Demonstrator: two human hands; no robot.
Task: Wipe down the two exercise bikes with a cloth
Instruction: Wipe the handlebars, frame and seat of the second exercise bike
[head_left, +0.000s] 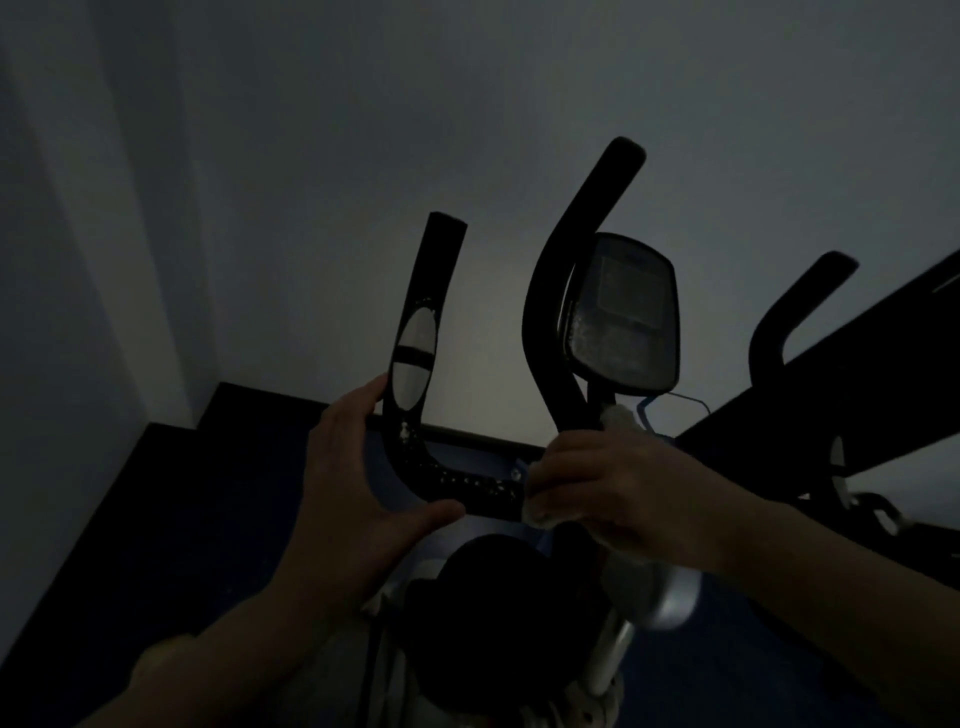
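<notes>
In a dim room, an exercise bike stands before me with a black U-shaped handlebar (415, 441) and a console screen (626, 312) at its centre. My left hand (353, 478) cups the curved left bend of the handlebar, fingers on the outer side and thumb under the bar. My right hand (618, 493) grips a pale cloth (540, 512) pressed against the handlebar's centre, where the right arm of the bar rises. A second bike's handlebar (795, 312) shows at the right. The left bar carries a silver sensor pad (414, 358) and pale flecks.
A white wall fills the background, with a corner at the left. The floor (156, 509) is dark blue. A dark seat or knob (493, 597) and a silver post (613, 660) sit below my hands. A broad black bar (857, 374) runs diagonally at the right.
</notes>
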